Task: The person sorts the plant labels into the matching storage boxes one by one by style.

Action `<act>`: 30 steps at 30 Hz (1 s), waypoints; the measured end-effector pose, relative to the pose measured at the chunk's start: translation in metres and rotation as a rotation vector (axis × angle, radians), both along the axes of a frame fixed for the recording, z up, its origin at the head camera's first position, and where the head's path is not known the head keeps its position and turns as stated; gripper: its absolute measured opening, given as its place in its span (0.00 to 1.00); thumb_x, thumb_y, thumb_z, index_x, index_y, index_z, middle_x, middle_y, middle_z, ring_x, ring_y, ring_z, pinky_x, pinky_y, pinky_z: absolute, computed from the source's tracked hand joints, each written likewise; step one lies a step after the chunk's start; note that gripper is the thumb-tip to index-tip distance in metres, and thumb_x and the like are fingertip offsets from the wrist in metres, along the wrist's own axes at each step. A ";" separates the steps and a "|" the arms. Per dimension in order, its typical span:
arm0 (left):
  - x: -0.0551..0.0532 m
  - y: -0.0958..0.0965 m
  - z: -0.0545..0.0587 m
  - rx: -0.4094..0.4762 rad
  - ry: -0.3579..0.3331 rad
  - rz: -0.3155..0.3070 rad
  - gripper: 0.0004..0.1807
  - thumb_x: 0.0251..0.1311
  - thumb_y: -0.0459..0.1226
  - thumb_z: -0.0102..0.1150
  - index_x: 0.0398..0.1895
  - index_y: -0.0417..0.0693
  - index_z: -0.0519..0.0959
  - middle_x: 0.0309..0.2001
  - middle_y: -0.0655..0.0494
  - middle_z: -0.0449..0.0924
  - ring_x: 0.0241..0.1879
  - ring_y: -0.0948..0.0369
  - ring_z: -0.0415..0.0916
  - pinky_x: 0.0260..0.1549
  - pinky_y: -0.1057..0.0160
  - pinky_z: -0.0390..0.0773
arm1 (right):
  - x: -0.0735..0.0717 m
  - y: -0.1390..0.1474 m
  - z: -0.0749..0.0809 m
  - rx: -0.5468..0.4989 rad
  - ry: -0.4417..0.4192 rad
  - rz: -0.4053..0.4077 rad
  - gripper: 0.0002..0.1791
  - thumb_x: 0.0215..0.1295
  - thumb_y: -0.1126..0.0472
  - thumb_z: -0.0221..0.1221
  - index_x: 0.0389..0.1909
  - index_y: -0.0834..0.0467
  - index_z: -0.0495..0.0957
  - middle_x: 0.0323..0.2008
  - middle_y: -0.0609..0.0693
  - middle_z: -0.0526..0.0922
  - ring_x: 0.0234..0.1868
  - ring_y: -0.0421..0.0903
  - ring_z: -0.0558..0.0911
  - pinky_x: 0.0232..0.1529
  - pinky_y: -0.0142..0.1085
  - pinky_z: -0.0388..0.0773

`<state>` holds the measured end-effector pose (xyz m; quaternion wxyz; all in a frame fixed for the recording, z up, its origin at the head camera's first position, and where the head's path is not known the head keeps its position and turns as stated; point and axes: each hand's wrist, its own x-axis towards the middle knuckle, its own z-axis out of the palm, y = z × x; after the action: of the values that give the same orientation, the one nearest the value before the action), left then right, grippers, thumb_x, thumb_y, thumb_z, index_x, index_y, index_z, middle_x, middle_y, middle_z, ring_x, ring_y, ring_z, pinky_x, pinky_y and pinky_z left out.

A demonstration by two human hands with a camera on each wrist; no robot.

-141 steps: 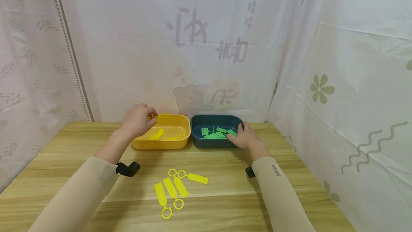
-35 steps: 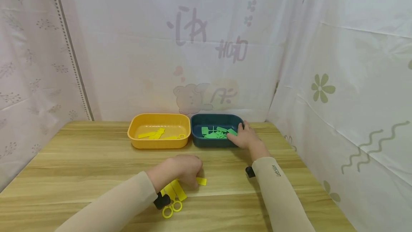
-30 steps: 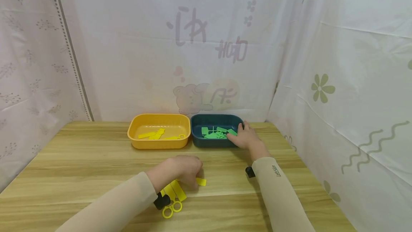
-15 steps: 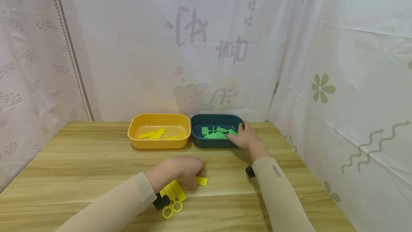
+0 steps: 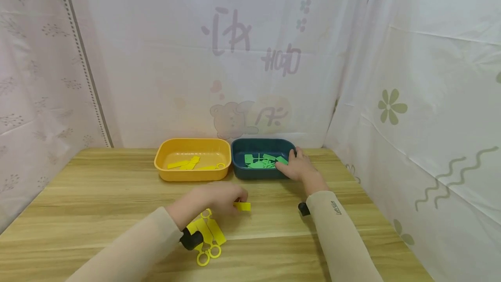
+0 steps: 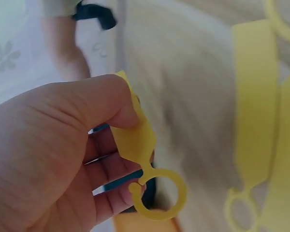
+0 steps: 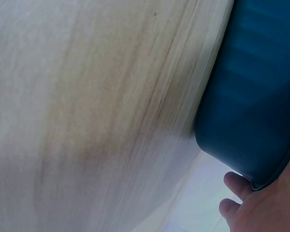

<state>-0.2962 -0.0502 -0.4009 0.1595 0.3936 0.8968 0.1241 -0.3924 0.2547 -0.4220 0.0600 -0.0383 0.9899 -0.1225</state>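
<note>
My left hand (image 5: 222,197) is raised a little over the table, pinching a flat yellow tag (image 6: 137,140) between thumb and fingers. The tag's open ring hangs free in the left wrist view. Below and to the left, several more yellow tags (image 5: 216,232) lie overlapping on the table, partly hidden by the wrist camera. My right hand (image 5: 299,166) grips the right end of a dark blue bin (image 7: 251,96), its fingertips past the rim. Green tags (image 5: 261,164) lie piled inside that bin. Left of it stands a yellow bin (image 5: 195,176) with several yellow tags (image 5: 187,163) inside.
Both bins stand side by side at the back of the wood-grain table (image 5: 117,186), close to a printed white curtain (image 5: 176,55). More curtain runs along the right side. My right sleeve (image 5: 338,229) crosses the table's right part.
My left hand dropped a tag into the yellow bin, then came back to the tags on the table. In the last half second it has lifted another tag. My right hand has stayed put.
</note>
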 end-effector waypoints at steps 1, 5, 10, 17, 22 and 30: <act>-0.002 -0.002 0.004 0.011 0.011 0.001 0.08 0.68 0.33 0.72 0.38 0.55 0.82 0.32 0.63 0.75 0.34 0.64 0.73 0.37 0.66 0.73 | 0.000 0.000 0.000 0.002 0.001 0.000 0.58 0.78 0.29 0.41 0.87 0.72 0.42 0.88 0.72 0.35 0.87 0.77 0.46 0.85 0.67 0.51; -0.006 -0.009 0.022 0.053 0.046 0.039 0.07 0.69 0.34 0.72 0.39 0.55 0.82 0.32 0.62 0.75 0.34 0.63 0.73 0.37 0.65 0.73 | -0.001 0.000 0.000 0.000 0.001 0.002 0.58 0.77 0.29 0.41 0.87 0.72 0.42 0.88 0.72 0.34 0.87 0.77 0.46 0.85 0.67 0.51; -0.010 -0.019 0.039 0.116 0.114 0.073 0.08 0.68 0.33 0.71 0.38 0.57 0.82 0.31 0.62 0.76 0.33 0.62 0.73 0.36 0.63 0.74 | 0.000 0.000 0.001 -0.004 0.004 0.006 0.58 0.78 0.30 0.42 0.87 0.72 0.42 0.88 0.73 0.35 0.87 0.78 0.46 0.85 0.67 0.51; -0.018 -0.035 0.058 0.215 0.187 0.125 0.06 0.68 0.32 0.70 0.43 0.52 0.85 0.36 0.59 0.81 0.37 0.59 0.75 0.43 0.61 0.80 | 0.000 0.000 -0.001 -0.002 0.004 0.004 0.58 0.78 0.30 0.42 0.87 0.72 0.42 0.88 0.73 0.35 0.86 0.78 0.47 0.85 0.67 0.51; -0.023 -0.048 0.070 0.258 0.239 0.157 0.09 0.68 0.32 0.69 0.49 0.46 0.87 0.40 0.55 0.83 0.39 0.58 0.76 0.48 0.60 0.82 | -0.002 0.001 -0.003 0.002 0.007 0.005 0.58 0.78 0.29 0.42 0.87 0.72 0.42 0.88 0.73 0.35 0.86 0.78 0.47 0.85 0.67 0.52; -0.034 -0.066 0.069 0.274 0.280 0.257 0.12 0.72 0.33 0.67 0.55 0.45 0.88 0.46 0.52 0.86 0.45 0.53 0.78 0.51 0.56 0.85 | 0.000 0.001 -0.001 0.002 0.006 0.006 0.58 0.78 0.29 0.42 0.87 0.72 0.43 0.88 0.73 0.35 0.86 0.77 0.47 0.85 0.67 0.51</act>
<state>-0.3306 -0.1158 -0.3317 -0.0385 0.3073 0.9277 0.2082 -0.3925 0.2556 -0.4231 0.0573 -0.0419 0.9901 -0.1214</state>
